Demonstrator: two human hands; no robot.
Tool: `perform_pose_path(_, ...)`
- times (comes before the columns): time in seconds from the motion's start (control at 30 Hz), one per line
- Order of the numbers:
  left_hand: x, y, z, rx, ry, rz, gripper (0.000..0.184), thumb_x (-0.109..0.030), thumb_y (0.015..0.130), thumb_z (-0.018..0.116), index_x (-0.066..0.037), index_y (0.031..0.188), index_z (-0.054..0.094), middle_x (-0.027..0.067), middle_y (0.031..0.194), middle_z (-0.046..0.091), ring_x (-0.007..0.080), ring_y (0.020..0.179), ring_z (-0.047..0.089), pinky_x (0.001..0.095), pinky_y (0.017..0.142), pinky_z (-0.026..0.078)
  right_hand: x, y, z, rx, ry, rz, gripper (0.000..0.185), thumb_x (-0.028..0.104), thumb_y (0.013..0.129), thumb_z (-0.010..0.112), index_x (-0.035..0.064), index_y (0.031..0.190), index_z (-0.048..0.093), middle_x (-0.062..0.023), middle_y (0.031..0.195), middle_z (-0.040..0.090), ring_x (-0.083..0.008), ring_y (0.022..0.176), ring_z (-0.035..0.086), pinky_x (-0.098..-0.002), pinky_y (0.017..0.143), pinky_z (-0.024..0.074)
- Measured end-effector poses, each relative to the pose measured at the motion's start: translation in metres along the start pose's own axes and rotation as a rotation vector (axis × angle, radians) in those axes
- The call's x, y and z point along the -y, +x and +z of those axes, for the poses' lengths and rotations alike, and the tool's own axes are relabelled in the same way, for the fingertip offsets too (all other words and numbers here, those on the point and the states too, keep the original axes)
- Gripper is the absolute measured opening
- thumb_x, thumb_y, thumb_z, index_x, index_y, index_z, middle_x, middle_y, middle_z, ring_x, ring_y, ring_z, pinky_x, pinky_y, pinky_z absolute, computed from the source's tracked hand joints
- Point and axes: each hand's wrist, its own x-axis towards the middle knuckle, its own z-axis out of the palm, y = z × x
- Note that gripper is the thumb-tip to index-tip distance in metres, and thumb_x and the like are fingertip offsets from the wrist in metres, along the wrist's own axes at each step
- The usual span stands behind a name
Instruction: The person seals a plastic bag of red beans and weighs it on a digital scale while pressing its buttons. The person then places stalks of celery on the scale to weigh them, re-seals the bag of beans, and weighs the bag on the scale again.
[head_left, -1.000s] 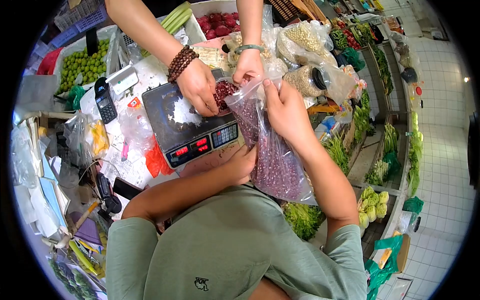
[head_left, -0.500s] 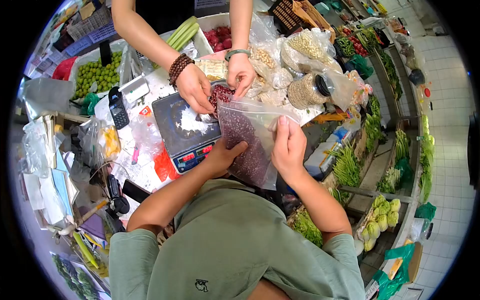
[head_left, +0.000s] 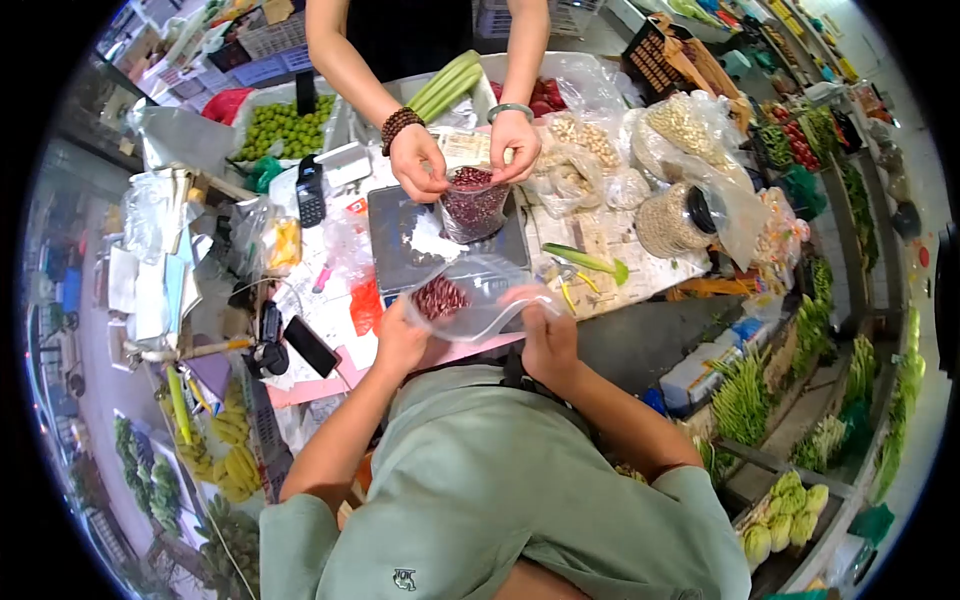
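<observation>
A clear zip bag [head_left: 490, 285] with dark red beans [head_left: 440, 298] in its left part is between my hands, its mouth showing as a wide loop. My left hand [head_left: 402, 338] is closed around the bag's left side, fingers partly hidden by it. At the right edge, my right hand [head_left: 550, 342] pinches the plastic near the rim. Just beyond, a second clear bag of red beans [head_left: 474, 212] stands on the scale [head_left: 400, 215]. The hands of a person opposite [head_left: 418, 165] hold that bag's top edge on both sides.
A green stalk [head_left: 585, 258] and yellow-handled scissors [head_left: 570, 285] lie right of the scale. A jar of grain [head_left: 668, 222] and bagged dry goods [head_left: 570, 150] stand behind them. A phone [head_left: 311, 346] lies at the left front, with a card terminal [head_left: 310, 195] farther back.
My bag has gone from hanging upright beside the scale to a lower, tilted pose with its mouth spread. The second bag now shows fully on the scale. The whole view has shifted.
</observation>
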Motion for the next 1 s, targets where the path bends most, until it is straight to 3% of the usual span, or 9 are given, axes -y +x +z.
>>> perform_pose_path(0.17, 0.001, -0.057, -0.013, -0.316, 0.046, -0.115, 0.029, -0.009, 0.090, 0.078, 0.001, 0.117, 0.073, 0.0084, 0.103, 0.078, 0.0173, 0.092, 0.072, 0.0334, 0.085, 0.056, -0.016, 0.001, 0.030, 0.203, 0.053, -0.080, 0.018, 0.011, 0.108, 0.057, -0.0008, 0.114, 0.068, -0.0180, 0.107, 0.069, -0.0345, 0.098, 0.067, -0.0411, 0.088, 0.0526)
perform_pose_path(0.27, 0.016, -0.091, -0.028, -0.487, 0.063, -0.131, 0.018, -0.009, 0.093, 0.073, 0.001, 0.109, 0.076, 0.0080, 0.104, 0.076, 0.0166, 0.091, 0.070, 0.0330, 0.082, 0.055, -0.014, -0.001, 0.055, 0.270, 0.131, -0.049, 0.020, 0.009, 0.110, 0.052, -0.0015, 0.113, 0.069, -0.0154, 0.104, 0.069, -0.0283, 0.095, 0.068, -0.0369, 0.088, 0.0529)
perform_pose_path(0.3, 0.018, -0.101, -0.031, -0.595, 0.042, -0.162, 0.018, -0.008, 0.094, 0.075, 0.002, 0.109, 0.075, 0.0073, 0.104, 0.077, 0.0159, 0.092, 0.069, 0.0319, 0.083, 0.055, -0.017, -0.003, 0.064, 0.319, 0.200, -0.008, 0.019, 0.011, 0.107, 0.057, -0.0016, 0.118, 0.067, -0.0197, 0.107, 0.067, -0.0395, 0.098, 0.066, -0.0425, 0.087, 0.0524)
perform_pose_path(0.33, 0.019, -0.111, -0.034, -0.701, 0.020, -0.192, 0.019, -0.008, 0.095, 0.077, 0.003, 0.110, 0.075, 0.0067, 0.103, 0.077, 0.0153, 0.094, 0.069, 0.0307, 0.085, 0.054, -0.012, -0.002, 0.073, 0.315, 0.215, -0.036, 0.020, 0.012, 0.107, 0.057, -0.0027, 0.116, 0.066, -0.0208, 0.106, 0.067, -0.0407, 0.098, 0.065, -0.0431, 0.086, 0.0520)
perform_pose_path(0.47, 0.058, -0.151, -0.071, -0.755, 0.170, -0.201, 0.015, -0.006, 0.095, 0.077, 0.003, 0.107, 0.073, 0.0080, 0.106, 0.077, 0.0152, 0.095, 0.069, 0.0306, 0.086, 0.055, -0.012, -0.007, 0.105, 0.361, 0.275, -0.020, 0.021, 0.015, 0.108, 0.056, -0.0055, 0.110, 0.063, -0.0242, 0.099, 0.063, -0.0428, 0.095, 0.063, -0.0456, 0.084, 0.0501)
perform_pose_path(0.57, 0.059, -0.165, -0.079, -0.873, 0.088, -0.124, 0.005, -0.003, 0.097, 0.073, 0.001, 0.100, 0.072, 0.0093, 0.104, 0.077, 0.0154, 0.095, 0.068, 0.0299, 0.086, 0.054, -0.012, -0.006, 0.123, 0.504, 0.261, -0.027, 0.021, 0.013, 0.109, 0.055, -0.0058, 0.111, 0.064, -0.0210, 0.100, 0.064, -0.0375, 0.094, 0.064, -0.0428, 0.085, 0.0501)
perform_pose_path(0.73, 0.043, -0.167, -0.104, -0.882, 0.088, -0.182, 0.006, -0.004, 0.100, 0.072, 0.001, 0.100, 0.072, 0.0098, 0.104, 0.077, 0.0153, 0.094, 0.068, 0.0300, 0.087, 0.055, -0.012, 0.000, 0.157, 0.485, 0.304, -0.036, 0.022, 0.016, 0.109, 0.056, -0.0055, 0.107, 0.062, -0.0222, 0.098, 0.063, -0.0397, 0.093, 0.063, -0.0441, 0.083, 0.0499)
perform_pose_path(0.8, 0.042, -0.160, -0.115, -0.880, 0.093, -0.032, 0.007, -0.004, 0.100, 0.071, 0.002, 0.100, 0.073, 0.0101, 0.104, 0.078, 0.0153, 0.095, 0.069, 0.0301, 0.088, 0.055, -0.014, 0.005, 0.168, 0.446, 0.313, -0.061, 0.024, 0.018, 0.109, 0.057, -0.0053, 0.105, 0.061, -0.0236, 0.097, 0.062, -0.0418, 0.091, 0.063, -0.0449, 0.081, 0.0497)
perform_pose_path(1.0, 0.071, -0.128, -0.157, -0.603, 0.200, -0.066, 0.014, -0.005, 0.103, 0.068, 0.002, 0.112, 0.076, 0.0068, 0.102, 0.077, 0.0131, 0.092, 0.068, 0.0295, 0.085, 0.054, -0.065, 0.007, 0.190, 0.443, 0.015, 0.089, 0.025, 0.018, 0.110, 0.054, -0.0017, 0.114, 0.069, -0.0202, 0.105, 0.070, -0.0364, 0.101, 0.068, -0.0424, 0.091, 0.0528)
